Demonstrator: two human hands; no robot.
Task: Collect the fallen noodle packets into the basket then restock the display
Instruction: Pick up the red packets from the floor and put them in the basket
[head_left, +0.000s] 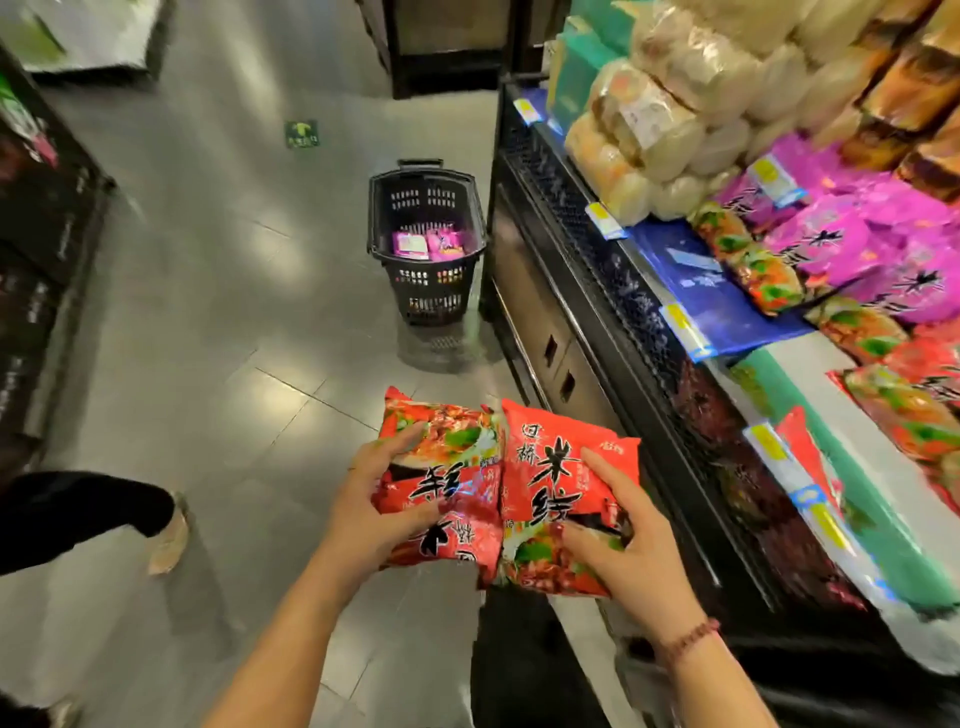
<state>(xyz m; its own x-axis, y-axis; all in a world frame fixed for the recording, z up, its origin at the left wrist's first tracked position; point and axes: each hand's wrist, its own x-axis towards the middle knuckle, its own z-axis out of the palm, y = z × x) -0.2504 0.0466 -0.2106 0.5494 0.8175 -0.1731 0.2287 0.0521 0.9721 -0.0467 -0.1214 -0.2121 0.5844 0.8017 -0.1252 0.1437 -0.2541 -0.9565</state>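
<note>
left hand (375, 501) and right hand (626, 535) around crinkly glossy red packets (551, 462)

Left hand (371, 501) and right hand (621, 538) gripping red noodle packets (506, 483), black basket (426, 234) far on floor (208, 312), display shelf (779, 260) right

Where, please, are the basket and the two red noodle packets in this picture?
basket (434, 288), head view, on its front mesh wall.
left red packet (457, 483), head view, on its printed face, in the left hand (374, 504).
right red packet (550, 467), head view, on its black lettering, in the right hand (628, 540).
</note>
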